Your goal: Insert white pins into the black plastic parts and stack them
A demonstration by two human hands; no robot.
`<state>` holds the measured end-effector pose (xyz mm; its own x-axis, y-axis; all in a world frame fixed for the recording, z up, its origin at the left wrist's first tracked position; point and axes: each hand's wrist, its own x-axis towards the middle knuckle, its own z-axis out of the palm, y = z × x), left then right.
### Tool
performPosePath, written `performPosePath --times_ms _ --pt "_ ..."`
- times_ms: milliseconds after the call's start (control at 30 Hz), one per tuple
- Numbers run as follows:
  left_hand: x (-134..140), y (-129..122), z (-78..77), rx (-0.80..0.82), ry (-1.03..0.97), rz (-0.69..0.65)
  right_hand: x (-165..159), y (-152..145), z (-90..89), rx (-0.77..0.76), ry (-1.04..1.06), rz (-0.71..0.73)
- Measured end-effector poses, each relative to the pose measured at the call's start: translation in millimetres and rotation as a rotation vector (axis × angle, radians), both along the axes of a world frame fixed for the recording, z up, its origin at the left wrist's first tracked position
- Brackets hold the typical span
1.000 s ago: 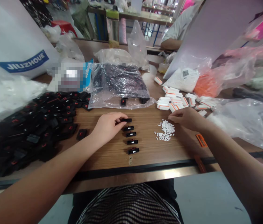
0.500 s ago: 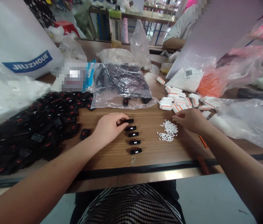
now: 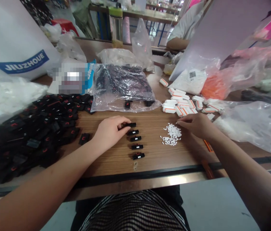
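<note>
My left hand (image 3: 110, 132) pinches the end of a black connector housing (image 3: 132, 124) at the far end of a column. Below it several similar black connector housings (image 3: 135, 138) lie in line, each with white dots on its near face. My right hand (image 3: 195, 124) is closed in a pinch at the upper right edge of a small pile of white pegs (image 3: 174, 131). A white tip at its fingertips looks like one small peg, though it is barely visible. A single black housing (image 3: 84, 138) lies beside my left wrist.
A heap of black housings (image 3: 29, 128) covers the left. Behind are a clear bag of black parts (image 3: 123, 83) and white pieces with orange stripes (image 3: 181, 102). Plastic bags (image 3: 253, 125) crowd the right. An orange-handled tool (image 3: 207, 168) lies near the table edge. A person's arm (image 3: 177, 43) shows beyond.
The view has shifted slightly, so everything sits a little further left. Both hands keep nearly the same place, the left on the black housing and the right by the white pegs.
</note>
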<state>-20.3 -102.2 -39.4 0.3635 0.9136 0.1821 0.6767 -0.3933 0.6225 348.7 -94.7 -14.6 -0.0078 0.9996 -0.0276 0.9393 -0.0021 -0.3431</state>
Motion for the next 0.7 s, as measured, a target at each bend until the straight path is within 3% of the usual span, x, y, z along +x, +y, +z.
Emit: performPosePath --times_ms 367,700 --pt "0.2 0.6 2.5 0.001 -0.004 -0.011 -12.0 -3.6 3.9 -0.024 -0.171 -0.022" --pt "0.2 0.6 0.1 0.007 -0.006 -0.009 -6.7 0.5 4.5 -0.067 -0.111 -0.013"
